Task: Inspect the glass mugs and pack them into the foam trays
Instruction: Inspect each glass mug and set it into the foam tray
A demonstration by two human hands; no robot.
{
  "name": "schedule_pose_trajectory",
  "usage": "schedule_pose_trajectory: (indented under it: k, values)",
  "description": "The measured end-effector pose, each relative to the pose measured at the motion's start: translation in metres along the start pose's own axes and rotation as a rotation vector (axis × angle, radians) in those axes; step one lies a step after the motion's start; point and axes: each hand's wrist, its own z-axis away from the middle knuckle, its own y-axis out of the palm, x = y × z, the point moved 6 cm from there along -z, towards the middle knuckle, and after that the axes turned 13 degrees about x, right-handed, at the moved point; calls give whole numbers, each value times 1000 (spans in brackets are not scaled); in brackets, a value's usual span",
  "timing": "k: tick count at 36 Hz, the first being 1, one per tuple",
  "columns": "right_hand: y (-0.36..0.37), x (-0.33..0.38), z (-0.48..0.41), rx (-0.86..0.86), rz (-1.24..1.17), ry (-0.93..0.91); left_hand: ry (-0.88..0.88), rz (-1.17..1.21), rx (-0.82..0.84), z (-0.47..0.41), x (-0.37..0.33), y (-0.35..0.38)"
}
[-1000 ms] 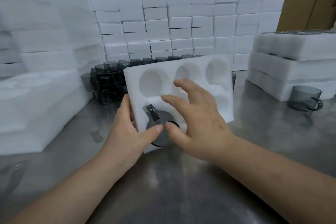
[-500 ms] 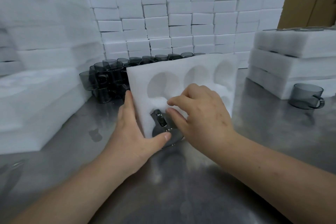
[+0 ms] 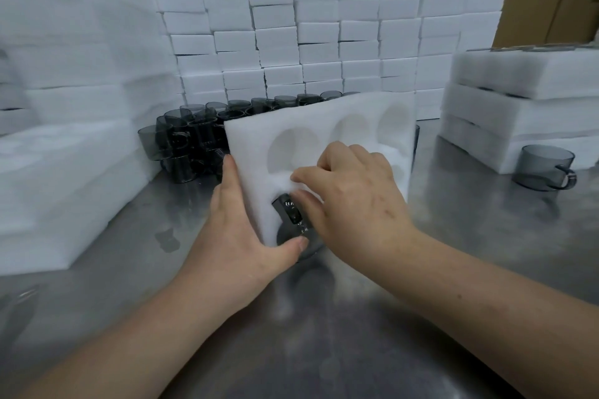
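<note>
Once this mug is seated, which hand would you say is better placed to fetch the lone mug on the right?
Right hand, probably: the lone mug stands upright on that side, while the left hand grips the edge of the foam tray.

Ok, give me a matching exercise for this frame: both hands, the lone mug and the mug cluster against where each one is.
1. left hand
2. right hand
3. lone mug
4. mug cluster

A. on the steel table by the right foam stack
B. behind the foam tray, toward the left
C. holds the tray's left edge, thumb on the packed mug
D. fingers curled at the packed mug's handle

Pairs: 1-C, 2-D, 3-A, 4-B.
</note>
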Motion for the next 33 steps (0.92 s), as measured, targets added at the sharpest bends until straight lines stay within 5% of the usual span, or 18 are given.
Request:
schedule_pose_trajectory:
  k: [12, 17, 24, 33]
  values:
    - [0, -1, -5, 33, 72, 19, -33, -27, 8, -1, 1, 0]
    - [-14, -11, -2, -56, -147, -12, -32, 262, -51, -4, 11, -3]
    - [21, 7, 8, 396, -203, -5, -41, 431, -105, -9, 20, -8]
    - [28, 10, 11, 343, -288, 56, -17, 510, -95, -10, 25, -8]
